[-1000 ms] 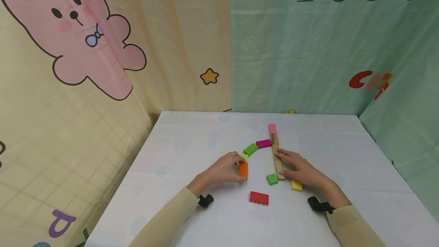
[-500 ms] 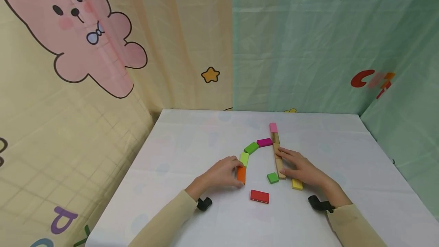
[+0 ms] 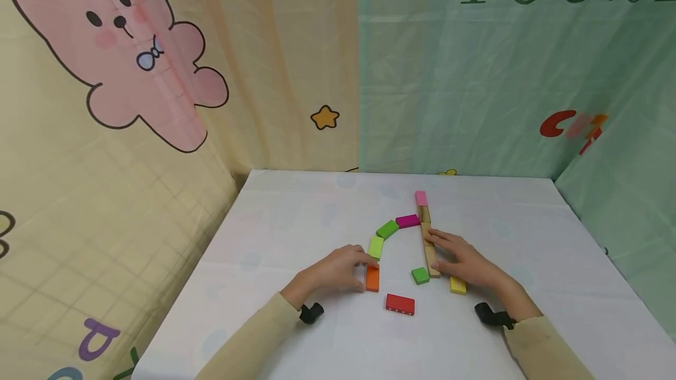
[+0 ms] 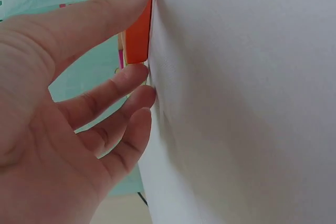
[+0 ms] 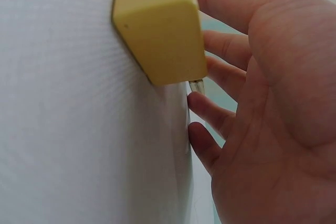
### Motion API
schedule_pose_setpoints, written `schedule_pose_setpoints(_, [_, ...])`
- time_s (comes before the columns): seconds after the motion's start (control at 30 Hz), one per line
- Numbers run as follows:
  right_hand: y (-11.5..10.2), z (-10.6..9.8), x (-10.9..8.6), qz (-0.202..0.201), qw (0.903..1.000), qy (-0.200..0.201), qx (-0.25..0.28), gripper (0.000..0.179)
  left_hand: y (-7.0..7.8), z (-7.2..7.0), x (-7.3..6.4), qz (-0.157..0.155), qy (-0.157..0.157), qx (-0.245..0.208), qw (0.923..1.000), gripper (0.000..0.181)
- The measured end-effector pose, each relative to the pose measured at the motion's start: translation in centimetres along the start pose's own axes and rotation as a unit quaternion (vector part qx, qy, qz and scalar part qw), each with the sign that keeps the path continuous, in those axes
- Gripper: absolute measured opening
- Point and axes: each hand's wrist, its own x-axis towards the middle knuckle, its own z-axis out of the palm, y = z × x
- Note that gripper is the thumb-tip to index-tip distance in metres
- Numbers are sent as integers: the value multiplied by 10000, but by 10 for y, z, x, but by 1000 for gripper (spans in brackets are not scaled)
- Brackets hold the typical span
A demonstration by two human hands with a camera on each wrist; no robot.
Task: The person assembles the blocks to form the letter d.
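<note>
My left hand (image 3: 338,268) pinches an orange block (image 3: 372,279) between thumb and index finger, low on the white table; in the left wrist view, the thumb lies against the block's face. Just beyond it is a lime block (image 3: 375,248), then a green block (image 3: 388,229) and a magenta block (image 3: 408,221), forming a curve up to a straight line of blocks. That line has plain wooden blocks (image 3: 430,260), a darker wooden one (image 3: 424,214) and a pink block (image 3: 421,198) at the far end. My right hand (image 3: 465,260) touches the wooden blocks' right side with extended fingers and thumb.
A yellow block (image 3: 458,285) lies partly under my right hand. A small green block (image 3: 420,275) sits left of the wooden line's near end, and a red block (image 3: 399,304) with white dots lies closer to me. Printed curtains (image 3: 296,63) hang behind the table.
My left hand has drawn the orange block toward me, uncovering the lime block and leaving a small gap between them. The right hand stays on the wooden blocks.
</note>
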Motion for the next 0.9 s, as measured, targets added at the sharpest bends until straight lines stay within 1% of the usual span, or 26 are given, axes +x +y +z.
schedule_pose_setpoints(0.1, [1, 1, 0, 26, 10000, -25, 25, 70, -2, 1, 0, 135, -13, 32, 9999, 47])
schedule_pose_setpoints(0.23, [2, 1, 0, 73, 9999, -70, 38, 71, -1, 3, 2, 201, 26, 213, 9996, 41])
schedule_pose_setpoints(0.4, [1, -1, 1, 112, 9999, -78, 13, 72, 3, 4, 6, 270, 269, 448, 9983, 34])
schedule_pose_setpoints(0.53, [-1, -3, 1, 132, 9999, -61, 51, 72, 2, 5, 12, 326, 443, 522, 9971, 33])
schedule_pose_setpoints(0.77, [-2, -3, 1, 227, 9997, -107, 81, 72, 1, 8, 21, 389, 374, 540, 9971, 33])
schedule_pose_setpoints(0.9, [-2, -3, 1, 217, 9997, -113, 81, 71, 1, 10, 22, 386, 446, 509, 9970, 32])
